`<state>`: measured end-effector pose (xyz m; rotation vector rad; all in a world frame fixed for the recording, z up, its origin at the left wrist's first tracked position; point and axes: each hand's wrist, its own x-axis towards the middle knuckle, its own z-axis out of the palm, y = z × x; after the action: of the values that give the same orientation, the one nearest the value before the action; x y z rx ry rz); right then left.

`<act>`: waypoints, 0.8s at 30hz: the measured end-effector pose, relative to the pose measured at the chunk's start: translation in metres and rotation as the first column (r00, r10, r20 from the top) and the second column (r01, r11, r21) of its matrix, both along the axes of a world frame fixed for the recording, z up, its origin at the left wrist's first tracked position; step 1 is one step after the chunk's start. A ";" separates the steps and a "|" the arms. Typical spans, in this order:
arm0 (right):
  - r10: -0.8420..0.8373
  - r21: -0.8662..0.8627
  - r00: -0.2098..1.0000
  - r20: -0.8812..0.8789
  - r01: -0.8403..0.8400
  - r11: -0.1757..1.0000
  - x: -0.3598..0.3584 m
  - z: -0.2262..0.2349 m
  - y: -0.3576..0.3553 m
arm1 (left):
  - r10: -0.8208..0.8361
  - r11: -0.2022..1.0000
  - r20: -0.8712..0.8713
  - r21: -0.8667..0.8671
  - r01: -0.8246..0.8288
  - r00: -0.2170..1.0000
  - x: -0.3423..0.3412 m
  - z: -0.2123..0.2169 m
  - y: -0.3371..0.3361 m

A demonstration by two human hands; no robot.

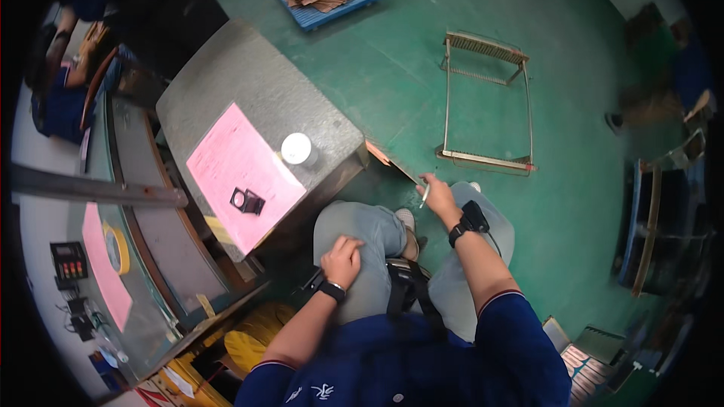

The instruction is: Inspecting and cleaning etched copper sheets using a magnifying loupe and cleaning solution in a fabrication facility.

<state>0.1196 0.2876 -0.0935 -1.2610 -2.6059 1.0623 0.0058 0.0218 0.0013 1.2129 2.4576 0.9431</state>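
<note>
At far left, one roll of yellow tape [116, 249] and one narrow pink sheet [104, 267] lie on a side desk, whose outer end is lost in the dark rim. On the grey desk [249, 64], one larger pink sheet [230, 154] reaches the near corner, bearing one black folding magnifier [247, 201]; its writing is too small to make out. One white round pot [296, 148] stands just beside the sheet, towards the right corner. The left hand [342, 262] rests loosely curled on the thigh, its palm hidden, so I cannot tell whether it holds anything. Right of the desk's right corner, above the floor, the right hand [439, 200] pinches one slim pale stick [424, 196], partly covered by fingers, long axis running steeply away from the body, lower end towards the lap
</note>
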 end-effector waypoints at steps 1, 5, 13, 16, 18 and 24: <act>0.002 0.007 1.000 0.028 -0.002 1.000 -0.007 -0.008 0.001 | 0.000 1.000 -0.009 -0.005 0.000 1.000 0.000 -0.001 0.000; 0.033 -0.094 0.989 0.141 -0.020 0.995 -0.032 -0.026 0.002 | 0.004 0.998 -0.020 -0.057 -0.005 1.000 -0.002 -0.002 0.002; 0.046 -0.017 0.998 -0.052 -0.047 0.999 -0.033 -0.041 0.026 | -0.028 0.994 -0.045 -0.109 0.023 0.999 -0.001 -0.004 0.017; -0.004 -0.026 0.999 -0.047 0.003 1.000 -0.041 -0.030 0.031 | -0.010 0.994 -0.060 -0.113 0.003 0.998 -0.006 0.002 0.016; -0.047 -0.075 0.997 -0.062 0.042 0.996 -0.045 -0.012 0.027 | 0.029 0.994 -0.065 -0.107 -0.036 0.997 -0.008 0.006 0.009; -0.815 -0.891 0.527 -0.240 0.213 0.400 0.021 -0.013 0.065 | -0.013 1.000 -0.061 0.013 0.014 0.998 -0.003 -0.024 0.002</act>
<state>0.1404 0.3526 -0.1067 -1.3243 -0.9366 2.0575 0.0029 0.0236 -0.0231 1.2796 2.4903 0.9336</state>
